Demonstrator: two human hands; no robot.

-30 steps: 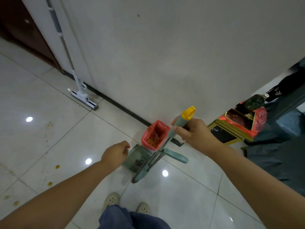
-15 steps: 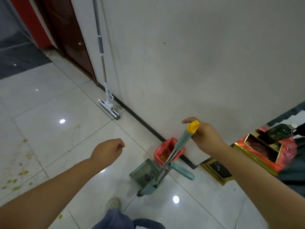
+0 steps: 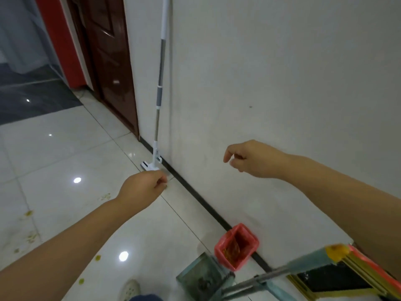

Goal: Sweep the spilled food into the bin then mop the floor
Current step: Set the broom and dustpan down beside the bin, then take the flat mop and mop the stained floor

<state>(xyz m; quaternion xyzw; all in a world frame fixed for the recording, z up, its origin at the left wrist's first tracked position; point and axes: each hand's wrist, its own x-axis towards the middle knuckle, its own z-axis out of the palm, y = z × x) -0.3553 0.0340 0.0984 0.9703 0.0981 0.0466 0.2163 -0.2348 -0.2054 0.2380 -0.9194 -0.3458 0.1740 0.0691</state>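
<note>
Dim, soft picture; ceiling-light glare spots on the glossy floor [image 3: 65, 161].

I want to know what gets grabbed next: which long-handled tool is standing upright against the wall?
The mop, its white-and-grey pole leaning on the wall beyond both empty hands. The teal, yellow-tipped handle lies slanted low by the dustpan.

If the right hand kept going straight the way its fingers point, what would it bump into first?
Probably the mop leaning against the wall. The right hand is empty, fingers loosely curled and pointing left toward the mop's pole, with nothing between them. Depth is hard to judge, so it might brush the wall first.
</note>
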